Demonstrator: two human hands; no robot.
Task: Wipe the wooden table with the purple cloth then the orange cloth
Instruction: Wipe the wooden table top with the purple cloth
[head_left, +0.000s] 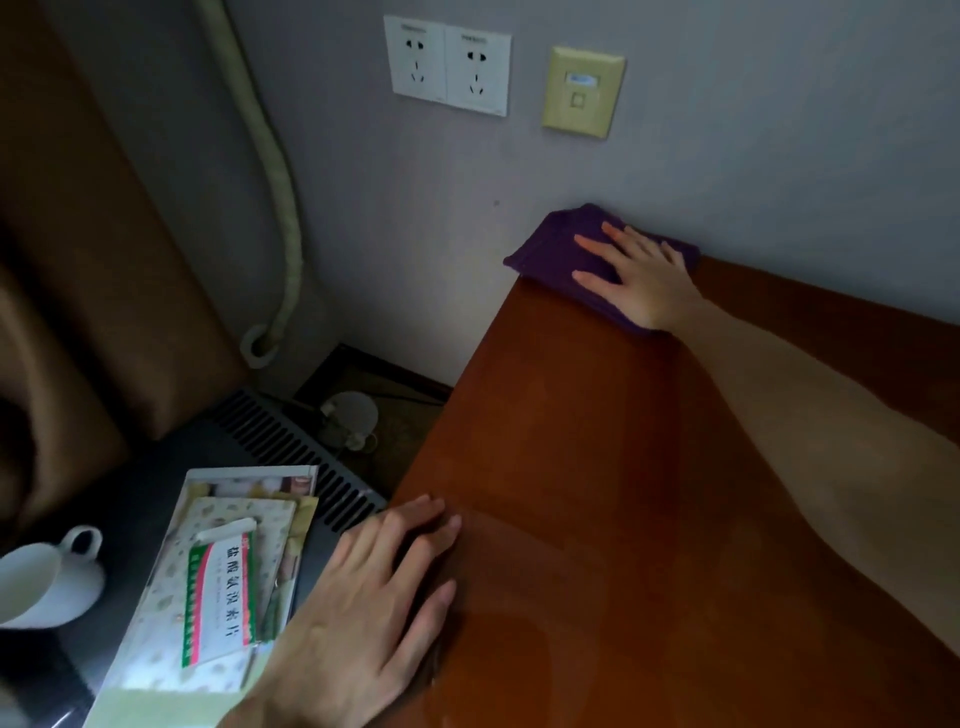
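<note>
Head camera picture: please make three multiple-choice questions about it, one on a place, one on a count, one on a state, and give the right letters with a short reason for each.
1. Where does the purple cloth lie?
A. at the table's far corner by the wall
B. on the floor
C. inside the cup

2. How many white wall sockets are side by side?
A. one
B. two
C. four

3. What is the right hand doing?
A. hanging free in the air
B. gripping a cup handle
C. pressing flat on the purple cloth

Answers:
1 A: the cloth sits on the far corner of the wooden table, next to the wall.
2 B: two white socket plates are mounted together, with a yellowish plate apart to their right.
3 C: its fingers lie spread and straight on the cloth, while the left hand rests on the table's near edge.
</note>
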